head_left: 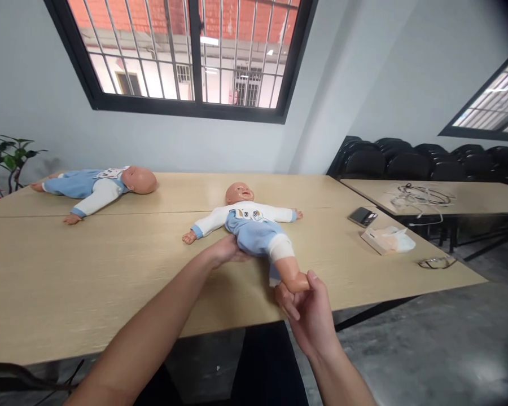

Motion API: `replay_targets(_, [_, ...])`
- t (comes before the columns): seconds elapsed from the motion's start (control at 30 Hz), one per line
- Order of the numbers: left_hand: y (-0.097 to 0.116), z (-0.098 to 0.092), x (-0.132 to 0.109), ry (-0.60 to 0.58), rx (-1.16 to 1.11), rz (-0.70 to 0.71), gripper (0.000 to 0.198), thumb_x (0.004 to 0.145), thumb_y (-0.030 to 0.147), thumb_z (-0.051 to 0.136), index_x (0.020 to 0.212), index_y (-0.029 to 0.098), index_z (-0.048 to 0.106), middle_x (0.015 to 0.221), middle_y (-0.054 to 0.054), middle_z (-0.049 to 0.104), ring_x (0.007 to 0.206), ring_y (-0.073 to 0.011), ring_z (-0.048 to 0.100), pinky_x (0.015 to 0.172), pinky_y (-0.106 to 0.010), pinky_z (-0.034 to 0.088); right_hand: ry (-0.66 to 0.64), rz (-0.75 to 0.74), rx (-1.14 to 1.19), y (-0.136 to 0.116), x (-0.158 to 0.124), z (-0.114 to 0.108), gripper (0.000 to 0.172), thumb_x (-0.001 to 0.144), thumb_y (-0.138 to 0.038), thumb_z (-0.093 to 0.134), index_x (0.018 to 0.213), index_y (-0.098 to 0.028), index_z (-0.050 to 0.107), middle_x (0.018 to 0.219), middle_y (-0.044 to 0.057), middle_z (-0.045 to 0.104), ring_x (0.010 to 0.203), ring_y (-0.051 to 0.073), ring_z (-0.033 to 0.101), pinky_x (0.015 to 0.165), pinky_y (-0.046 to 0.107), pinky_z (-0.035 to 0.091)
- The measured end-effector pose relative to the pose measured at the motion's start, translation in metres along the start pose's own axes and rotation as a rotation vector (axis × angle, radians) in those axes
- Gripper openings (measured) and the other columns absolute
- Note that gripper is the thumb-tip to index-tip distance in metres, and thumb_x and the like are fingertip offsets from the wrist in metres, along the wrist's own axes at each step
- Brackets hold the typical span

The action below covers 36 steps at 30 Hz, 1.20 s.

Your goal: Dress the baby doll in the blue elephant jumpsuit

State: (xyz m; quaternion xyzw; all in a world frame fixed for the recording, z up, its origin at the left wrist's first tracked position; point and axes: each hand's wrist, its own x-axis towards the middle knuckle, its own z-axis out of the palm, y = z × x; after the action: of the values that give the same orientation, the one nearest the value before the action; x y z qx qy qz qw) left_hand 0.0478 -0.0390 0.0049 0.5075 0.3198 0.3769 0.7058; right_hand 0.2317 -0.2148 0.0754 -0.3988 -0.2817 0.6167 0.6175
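A baby doll point(254, 232) in a white top and light blue trousers lies face up on the table, head towards the window, arms spread. One bare lower leg point(288, 272) sticks out below a pushed-up trouser cuff. My right hand point(307, 307) is closed around the foot, with the thumb on top and the fingers below. At the doll's hip, my left hand point(228, 251) grips its side, and its fingertips are partly hidden beneath the blue cloth. The doll's other leg is mostly hidden.
A second baby doll point(104, 185) lies at the back left of the table point(88, 282). To the right are a phone point(363, 216), a tissue pack point(387, 241) and glasses point(437, 263). Cables point(421, 194) lie on another table, near stacked black chairs point(366, 163).
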Motion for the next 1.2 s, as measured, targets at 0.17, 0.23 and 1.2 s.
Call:
replay_targets(0.17, [-0.003, 0.019, 0.008, 0.111, -0.19, 0.15, 0.032, 0.083, 0.033, 0.078, 0.111, 0.021, 0.069, 0.12, -0.012, 0.075, 0.12, -0.0299, 0.066, 0.11, -0.047, 0.05, -0.027, 0.031, 0.063, -0.015, 0.0, 0.008, 0.045, 0.091, -0.063, 0.054, 0.072, -0.023, 0.05, 0.054, -0.003, 0.055, 0.039, 0.007, 0.026, 0.049, 0.027, 0.036])
replay_targets(0.23, [-0.003, 0.02, 0.006, 0.074, -0.223, 0.163, 0.033, 0.081, 0.032, 0.08, 0.109, 0.02, 0.068, 0.123, -0.012, 0.073, 0.123, -0.0289, 0.065, 0.114, -0.049, 0.047, -0.017, 0.025, 0.074, -0.022, 0.001, 0.008, 0.044, 0.092, -0.062, 0.052, 0.072, -0.023, 0.052, 0.052, -0.003, 0.051, 0.039, 0.008, 0.024, 0.049, 0.028, 0.035])
replay_targets(1.2, [0.0, 0.025, -0.005, -0.134, 0.598, 0.246, 0.03, 0.083, 0.045, 0.075, 0.102, 0.022, 0.078, 0.112, -0.01, 0.078, 0.115, -0.0378, 0.066, 0.108, -0.049, 0.047, -0.101, 0.02, 0.188, -0.06, 0.01, 0.009, 0.039, 0.09, -0.055, 0.055, 0.074, -0.02, 0.052, 0.065, -0.003, 0.055, 0.039, 0.004, 0.015, 0.037, 0.021, 0.013])
